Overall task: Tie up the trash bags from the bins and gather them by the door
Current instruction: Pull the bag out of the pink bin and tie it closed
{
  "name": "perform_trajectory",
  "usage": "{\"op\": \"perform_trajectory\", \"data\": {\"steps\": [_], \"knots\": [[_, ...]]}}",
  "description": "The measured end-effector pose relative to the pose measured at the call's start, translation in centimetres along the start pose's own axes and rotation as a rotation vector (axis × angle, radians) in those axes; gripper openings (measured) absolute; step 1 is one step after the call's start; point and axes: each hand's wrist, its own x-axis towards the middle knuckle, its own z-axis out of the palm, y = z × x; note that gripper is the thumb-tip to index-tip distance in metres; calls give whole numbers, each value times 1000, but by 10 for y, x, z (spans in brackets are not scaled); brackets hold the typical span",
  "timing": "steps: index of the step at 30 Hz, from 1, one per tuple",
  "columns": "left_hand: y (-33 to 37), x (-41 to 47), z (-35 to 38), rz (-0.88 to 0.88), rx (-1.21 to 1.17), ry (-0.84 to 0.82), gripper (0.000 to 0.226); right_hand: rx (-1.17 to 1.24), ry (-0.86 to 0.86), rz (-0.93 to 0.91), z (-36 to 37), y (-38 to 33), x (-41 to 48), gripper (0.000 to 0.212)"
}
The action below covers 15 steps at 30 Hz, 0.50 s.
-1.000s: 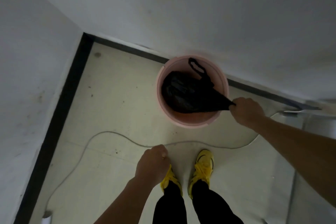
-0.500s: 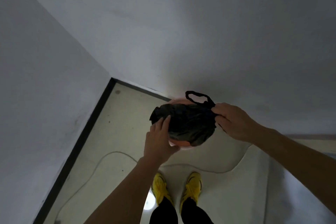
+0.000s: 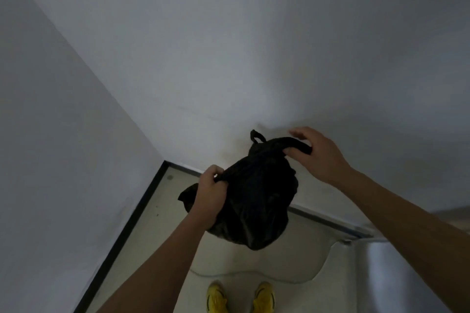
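bag (image 3: 256, 201): soft, light, limp | left hand (image 3: 208, 198) fisted on one handle | right hand (image 3: 316, 152) pinches the other, fingers partly apart

Black trash bag (image 3: 256, 201) held up in room corner. Left hand (image 3: 209, 198) fists one twisted handle; right hand (image 3: 315, 152) pinches other. Yellow shoes (image 3: 240, 297) below, pale cable (image 3: 267, 276) on floor.

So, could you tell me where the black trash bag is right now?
In the head view the black trash bag hangs mid-frame, held up between the left hand and right hand, above the yellow shoes.
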Motion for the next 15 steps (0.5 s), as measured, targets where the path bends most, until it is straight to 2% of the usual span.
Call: {"op": "perform_trajectory", "data": {"steps": [2, 5, 7, 9, 11, 13, 15], "knots": [[30, -14, -10, -154, -222, 27, 28, 22, 126, 77, -14, 2, -18, 63], [61, -28, -34, -364, -487, 50, 34, 171, 291, 199, -17, 9, -49, 76], [75, -38, -53, -384, -559, 5, 37, 392, 155, 361, -6, 0, -63, 88], [85, -44, -72, -336, -608, -57, 40, 639, -131, 452, 11, -18, -71, 86], [93, -50, -90, -255, -632, -111, 41, 808, -315, 424, 26, -42, -74, 72], [99, -56, -109, -186, -620, -97, 46, 888, -355, 327, 35, -68, -75, 65], [107, -61, -128, -150, -597, -30, 52, 850, -352, 217, 41, -94, -70, 64]]}}
